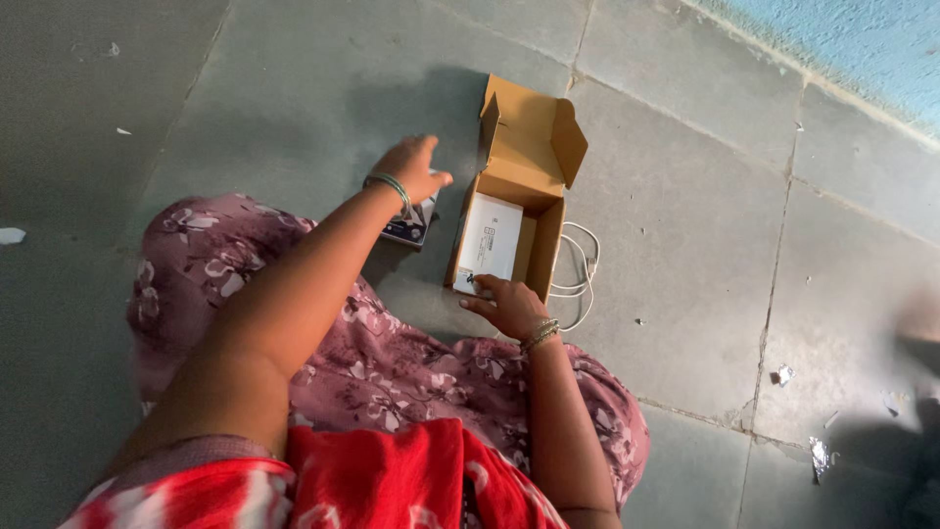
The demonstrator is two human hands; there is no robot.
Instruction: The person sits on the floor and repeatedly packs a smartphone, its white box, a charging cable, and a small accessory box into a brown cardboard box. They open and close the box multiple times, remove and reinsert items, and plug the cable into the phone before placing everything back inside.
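An open brown cardboard box (541, 162) lies on the grey tiled floor in front of my knees, its lid flap raised. Inside it rests a flat white package (492, 238). My right hand (509, 306) sits at the box's near edge, fingers touching the lower end of the white package. My left hand (411, 167) reaches out to the left of the box, fingers apart, hovering over or resting on a small dark, glossy packet (409, 225) on the floor. Whether it grips the packet is unclear.
A coiled white cable (580, 274) lies on the floor against the box's right side. My lap in pink floral cloth (392, 372) fills the near foreground. Scraps of foil and paper (819, 453) dot the tiles at right; a blue wall (862, 44) runs along the top right.
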